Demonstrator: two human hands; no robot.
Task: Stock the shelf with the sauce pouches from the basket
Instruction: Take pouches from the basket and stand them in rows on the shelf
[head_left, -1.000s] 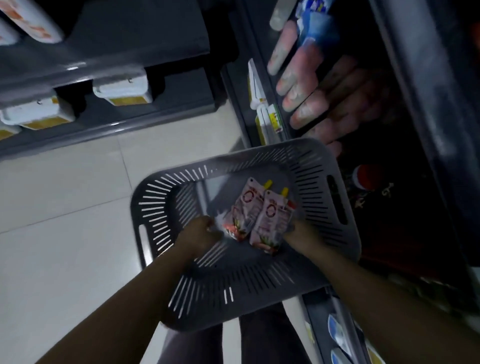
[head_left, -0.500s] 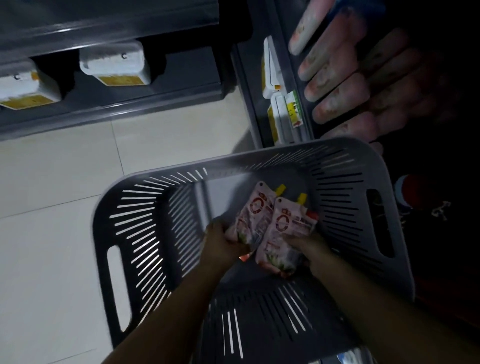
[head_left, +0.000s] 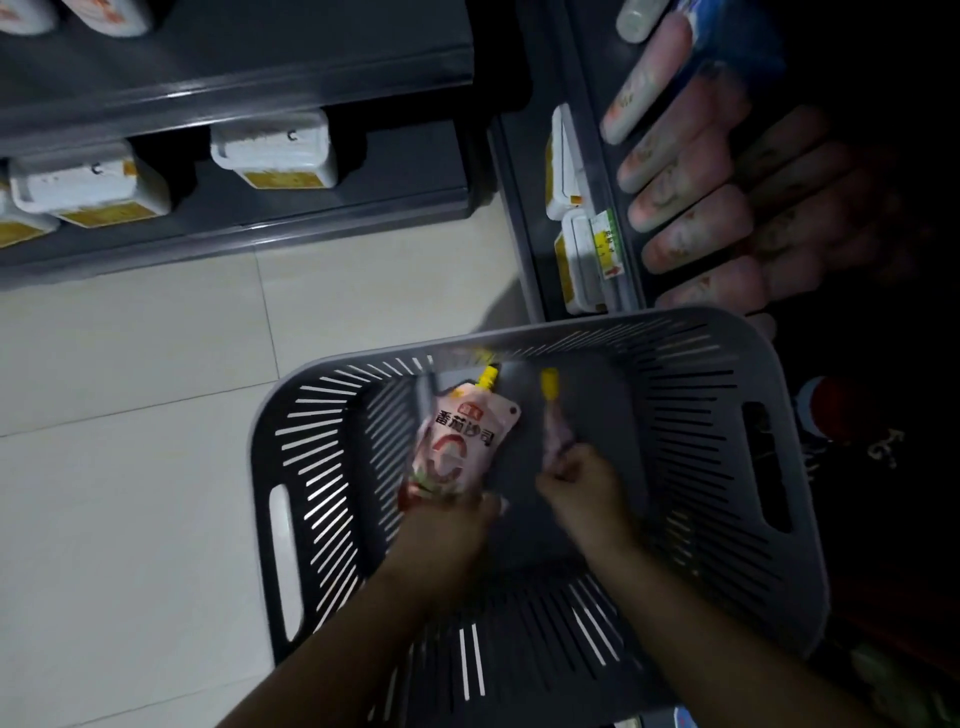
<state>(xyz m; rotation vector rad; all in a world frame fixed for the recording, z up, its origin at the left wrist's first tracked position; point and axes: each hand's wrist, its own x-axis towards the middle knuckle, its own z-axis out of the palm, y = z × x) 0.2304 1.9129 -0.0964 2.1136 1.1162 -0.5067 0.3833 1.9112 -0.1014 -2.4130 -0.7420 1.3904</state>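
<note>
Inside the basket (head_left: 571, 332), lower centre, the left hand (head_left: 447, 525) grips one sauce pouch (head_left: 457, 441) by its base, the right hand (head_left: 587, 488) a blurred second pouch (head_left: 551, 415). Lift both straight out, caps upward, toward the upper-right shelf (head_left: 597, 130).

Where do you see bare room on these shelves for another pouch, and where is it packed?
Bare shelf board lies right of the white tub, up to the shelf's end; a narrower gap separates it from the next tub. The right-hand shelf is crowded: pink pouches lie packed side by side to its front edge.
</note>
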